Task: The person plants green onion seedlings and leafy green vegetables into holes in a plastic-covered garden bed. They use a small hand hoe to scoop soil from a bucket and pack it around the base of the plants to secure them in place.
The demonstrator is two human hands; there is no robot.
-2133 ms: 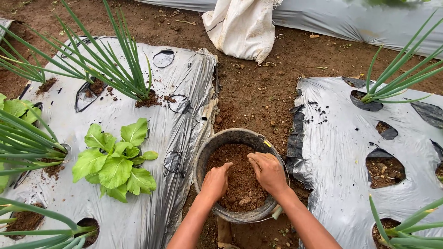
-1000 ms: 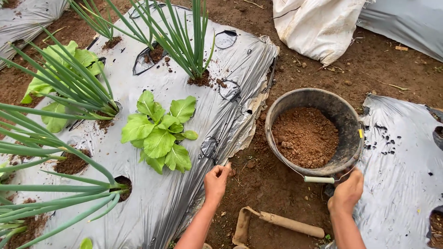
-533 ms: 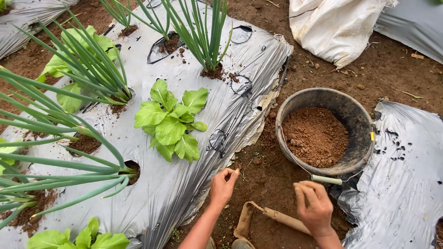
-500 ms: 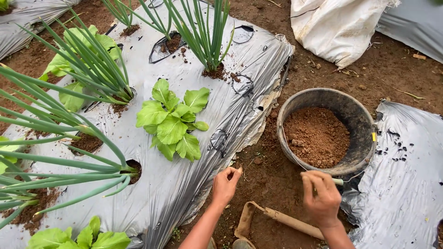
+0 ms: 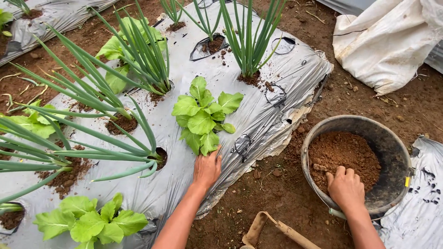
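My left hand [image 5: 206, 168] lies flat and open on the silver sheet [image 5: 258, 115], fingertips at the near leaves of the lettuce [image 5: 203, 117]. My right hand [image 5: 346, 186] digs into the soil [image 5: 344, 154] in the bucket [image 5: 392, 138] at right, fingers curled in; its grip I cannot tell.

The right hand's [image 5: 346, 188] fingertips are buried in the soil [image 5: 344, 154] of the bucket [image 5: 392, 138]. The sack [image 5: 392, 44] and right sheet [image 5: 415, 221] run off the edges. The left hand [image 5: 206, 168] hides the lettuce's [image 5: 203, 117] base.
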